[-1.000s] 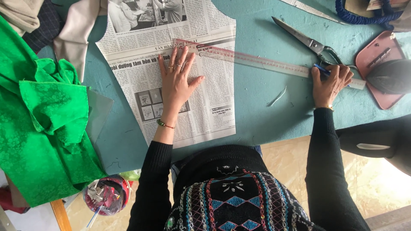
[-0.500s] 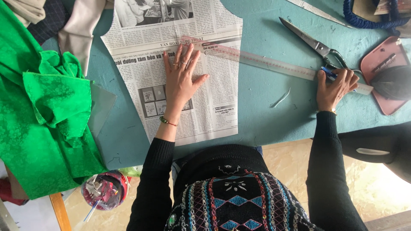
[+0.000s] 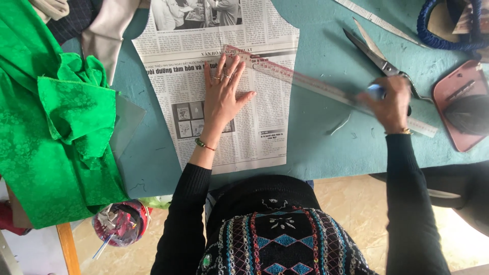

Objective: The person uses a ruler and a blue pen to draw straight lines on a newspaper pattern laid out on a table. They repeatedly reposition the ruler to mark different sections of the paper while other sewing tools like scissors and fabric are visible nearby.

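On the teal table (image 3: pixel 316 147), the left hand (image 3: pixel 224 99) lies flat and spread on a newspaper pattern piece (image 3: pixel 224 76), fingers fanned wide, pinning it down. The right hand (image 3: pixel 389 104) is blurred; it seems to close around a small blue thing (image 3: pixel 376 91), perhaps chalk, right at the long clear ruler (image 3: pixel 326 89), though I cannot tell how firmly it grips. The ruler runs aslant from under the left fingertips, off the paper's right edge, and on past the right hand.

As for progress, the paper is already cut to shape, with curved notches at its top corners and a tapering outline. No fresh drawn line shows along the ruler, so the marking looks barely begun.

Just beyond the right hand lie large scissors (image 3: pixel 377 53), unused. Bright green fabric (image 3: pixel 56 122) is heaped at the table's left edge, well apart from the paper.
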